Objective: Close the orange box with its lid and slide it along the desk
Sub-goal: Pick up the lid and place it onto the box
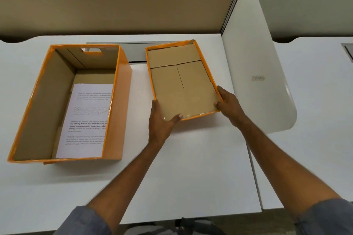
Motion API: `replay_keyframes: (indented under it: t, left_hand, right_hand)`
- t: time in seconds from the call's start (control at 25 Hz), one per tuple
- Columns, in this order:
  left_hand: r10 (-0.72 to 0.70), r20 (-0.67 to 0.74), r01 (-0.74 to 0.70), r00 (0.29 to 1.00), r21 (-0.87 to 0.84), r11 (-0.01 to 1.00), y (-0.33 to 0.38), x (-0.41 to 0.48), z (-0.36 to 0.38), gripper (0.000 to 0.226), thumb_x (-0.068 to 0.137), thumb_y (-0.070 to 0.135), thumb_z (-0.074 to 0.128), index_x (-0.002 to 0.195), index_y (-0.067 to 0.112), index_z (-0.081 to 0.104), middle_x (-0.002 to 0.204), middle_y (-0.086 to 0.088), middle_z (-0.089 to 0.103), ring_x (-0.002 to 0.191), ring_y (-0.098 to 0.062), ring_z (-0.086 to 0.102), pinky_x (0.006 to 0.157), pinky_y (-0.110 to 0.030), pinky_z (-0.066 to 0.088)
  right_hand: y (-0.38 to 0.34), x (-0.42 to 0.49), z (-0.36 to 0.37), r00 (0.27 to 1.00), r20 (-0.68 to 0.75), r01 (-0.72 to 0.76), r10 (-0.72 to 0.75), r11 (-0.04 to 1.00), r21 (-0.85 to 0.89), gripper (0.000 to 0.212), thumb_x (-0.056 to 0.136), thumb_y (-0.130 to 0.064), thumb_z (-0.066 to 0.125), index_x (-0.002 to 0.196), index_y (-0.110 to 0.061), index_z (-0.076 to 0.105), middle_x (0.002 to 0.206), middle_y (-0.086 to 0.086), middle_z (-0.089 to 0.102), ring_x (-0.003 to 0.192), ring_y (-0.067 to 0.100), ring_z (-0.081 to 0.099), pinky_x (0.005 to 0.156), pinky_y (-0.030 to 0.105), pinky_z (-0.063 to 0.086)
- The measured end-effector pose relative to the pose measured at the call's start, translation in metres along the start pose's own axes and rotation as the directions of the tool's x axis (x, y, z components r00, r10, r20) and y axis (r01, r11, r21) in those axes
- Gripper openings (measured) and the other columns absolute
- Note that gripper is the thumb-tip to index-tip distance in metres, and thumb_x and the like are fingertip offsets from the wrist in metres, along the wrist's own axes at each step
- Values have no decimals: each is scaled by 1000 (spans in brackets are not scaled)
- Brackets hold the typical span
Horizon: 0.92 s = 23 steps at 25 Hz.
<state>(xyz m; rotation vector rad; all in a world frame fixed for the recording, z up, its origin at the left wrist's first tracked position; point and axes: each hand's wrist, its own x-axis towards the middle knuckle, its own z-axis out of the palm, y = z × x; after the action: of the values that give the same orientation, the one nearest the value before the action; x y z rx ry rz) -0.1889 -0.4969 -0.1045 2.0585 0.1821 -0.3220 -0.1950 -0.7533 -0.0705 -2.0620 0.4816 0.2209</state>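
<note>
The orange box [122, 105] stands open on the left of the white desk, brown inside, with a printed sheet of paper [87, 120] lying on its floor. Its lid [181, 82] lies upside down to the right of the box, orange rim up and brown cardboard inside showing. My left hand [162, 120] grips the lid's near left corner, thumb inside the rim. My right hand [229, 103] holds the near right corner, thumb over the edge. The near end of the lid looks slightly raised off the desk.
The white desk [191, 168] reaches to a tan partition wall [114, 0] at the back. A white divider panel [257, 63] stands just right of the lid. A grey cable slot [137, 51] runs behind the box and lid. A second desk [315, 101] lies further right.
</note>
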Motion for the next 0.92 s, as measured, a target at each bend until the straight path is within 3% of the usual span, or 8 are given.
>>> replay_keyframes:
  t: [0.16,0.28,0.48,0.52,0.6,0.72,0.8,0.92]
  left_hand:
    - [89,21,-90,996,52,995,4,-6,-26,118,64,66,83,155,16,27,162,-5,36,149,-25,37,117,-49,40]
    - [164,69,-169,984,66,983,7,-15,-51,119,67,70,78,157,17,22,165,-5,31,150,-27,35,116,-52,40]
    - [404,156,-427,901,162,890,14,-36,-108,111,79,77,56,162,17,12,173,-4,4,159,-23,11,127,-46,24]
    - [540,141,-557,830,267,787,16,-39,-123,104,84,74,50,161,14,15,173,-7,6,160,-24,9,129,-43,18]
    - [813,189,-784,551,450,427,20,-46,-151,86,95,61,49,159,10,24,170,-11,17,159,-27,12,129,-41,13]
    - [896,419,-887,145,457,-70,23,-56,-176,65,103,18,54,159,8,24,168,-13,24,158,-29,17,128,-44,15]
    - [871,489,-875,49,441,-199,23,-62,-195,67,97,-6,40,160,8,21,168,-13,23,157,-28,14,128,-44,10]
    - [860,509,-860,-40,421,-290,27,-59,-226,62,99,-8,15,157,7,27,164,-14,33,155,-30,26,126,-45,15]
  right_hand:
    - [-18,-32,-3,1000,-12,25,-23,959,281,69,87,18,36,136,-22,61,132,-3,68,119,13,64,97,29,54]
    - [-37,-62,-5,999,-25,-17,32,887,461,65,93,15,42,120,-39,68,111,-22,75,101,1,71,77,20,58]
    - [-79,-115,11,976,-173,21,135,727,686,62,95,13,48,152,-13,42,127,-4,64,109,18,63,76,34,55]
    - [-90,-127,20,967,-205,48,151,683,729,62,94,14,48,151,-11,42,126,-3,64,108,20,63,76,34,55]
    - [-115,-151,42,952,-255,101,171,609,787,62,92,15,50,149,-9,44,128,3,64,109,25,62,78,37,55]
    - [-150,-182,81,950,-267,144,160,534,833,56,92,12,55,145,-3,44,132,14,59,112,30,59,78,38,55]
    - [-170,-201,104,953,-263,157,150,501,851,51,94,7,57,143,-2,44,138,18,55,120,35,56,83,38,56]
    - [-195,-226,126,955,-267,187,126,442,877,54,97,-1,59,148,-2,40,147,20,48,132,38,52,95,40,55]
